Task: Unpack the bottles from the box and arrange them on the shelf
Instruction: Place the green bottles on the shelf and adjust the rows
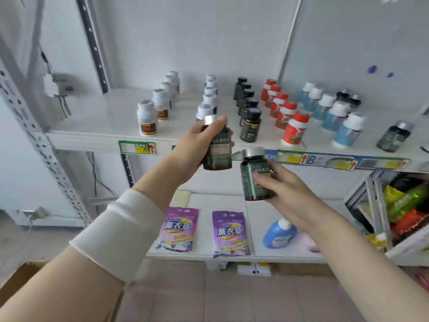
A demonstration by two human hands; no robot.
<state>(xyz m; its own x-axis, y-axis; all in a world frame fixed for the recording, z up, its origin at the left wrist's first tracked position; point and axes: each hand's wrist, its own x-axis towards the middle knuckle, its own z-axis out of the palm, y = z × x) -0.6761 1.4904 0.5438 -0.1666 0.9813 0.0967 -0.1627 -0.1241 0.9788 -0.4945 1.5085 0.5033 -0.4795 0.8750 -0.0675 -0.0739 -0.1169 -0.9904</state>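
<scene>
— Standing in front of what, exactly?

— A white shelf (92, 122) on perforated metal uprights is facing the person, against a pale wall, with a tiled floor below and a corner of a cardboard box (21, 275) showing at lower left.

— And the hands?

— The left hand (197, 145) is wrapping its fingers closed around a dark bottle (218, 152) with a silver cap, holding it upright in front of the shelf edge. The right hand (278, 184) is gripping a second dark bottle (254, 175) just beside and lower (both are off the shelf, in the air).

— Counts?

— Six rows are standing on the shelf: five white-capped brown-label bottles (146, 118), five white bottles (210, 94), five black ones (250, 124), five red-and-white ones (296, 129), five blue ones (348, 131); two purple pouches (178, 228) are lying on the lower shelf.
</scene>
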